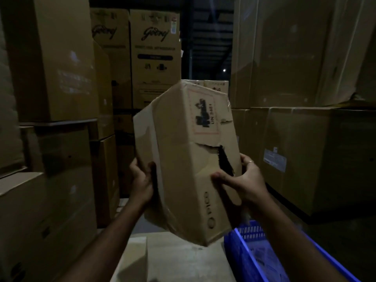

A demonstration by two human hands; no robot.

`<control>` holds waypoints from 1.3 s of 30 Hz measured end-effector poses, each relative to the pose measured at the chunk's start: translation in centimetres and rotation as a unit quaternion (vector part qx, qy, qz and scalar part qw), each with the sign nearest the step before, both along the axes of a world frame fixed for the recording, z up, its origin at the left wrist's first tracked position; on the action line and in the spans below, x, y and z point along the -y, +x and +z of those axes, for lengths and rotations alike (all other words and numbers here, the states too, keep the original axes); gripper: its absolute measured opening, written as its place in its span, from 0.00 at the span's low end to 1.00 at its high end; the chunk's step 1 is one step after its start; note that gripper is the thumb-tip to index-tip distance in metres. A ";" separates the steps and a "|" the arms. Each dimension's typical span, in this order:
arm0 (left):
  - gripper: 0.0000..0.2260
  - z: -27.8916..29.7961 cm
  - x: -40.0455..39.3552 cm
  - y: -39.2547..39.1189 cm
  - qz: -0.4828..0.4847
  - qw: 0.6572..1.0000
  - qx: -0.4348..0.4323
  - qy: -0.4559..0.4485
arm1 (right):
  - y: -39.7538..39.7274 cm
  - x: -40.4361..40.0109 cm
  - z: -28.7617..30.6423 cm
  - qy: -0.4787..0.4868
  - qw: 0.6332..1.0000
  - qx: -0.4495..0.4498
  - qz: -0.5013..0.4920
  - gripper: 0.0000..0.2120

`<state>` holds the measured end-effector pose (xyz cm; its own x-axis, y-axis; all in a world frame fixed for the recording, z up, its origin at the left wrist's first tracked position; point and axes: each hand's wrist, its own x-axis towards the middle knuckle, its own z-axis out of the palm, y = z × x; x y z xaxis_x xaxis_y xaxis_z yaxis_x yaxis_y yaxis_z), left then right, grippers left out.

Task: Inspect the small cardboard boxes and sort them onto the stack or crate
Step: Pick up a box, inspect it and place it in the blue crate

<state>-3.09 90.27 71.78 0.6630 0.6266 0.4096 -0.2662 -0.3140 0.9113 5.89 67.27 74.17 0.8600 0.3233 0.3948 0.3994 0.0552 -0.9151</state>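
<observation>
Cardboard box (183,159) torn on side, tilted above blue crate (250,251), gripped by left hand (141,181) and right hand (244,180), fingers curled round edges

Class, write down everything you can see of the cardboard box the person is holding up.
The cardboard box is plain brown, creased and worn. It is held up tilted, one corner pointing down above the blue crate. A jagged tear gapes dark in its facing side, with a smaller rip at the right edge. A red-bordered label with a black mark sits near the top; "PICO" is printed lower down. The left hand grips its left side, the right hand its right.
</observation>
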 end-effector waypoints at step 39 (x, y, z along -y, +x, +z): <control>0.22 -10.6 4.2 -2.2 -0.049 0.977 -0.207 0.002 | -2.9 0.0 -10.1 -0.284 0.950 0.044 -0.119 0.24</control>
<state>-5.28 86.04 61.17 0.8296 0.5500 0.0966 0.0953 -0.3100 0.9460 2.99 67.25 64.03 0.9071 0.3063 0.2888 0.4154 -0.5400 -0.7320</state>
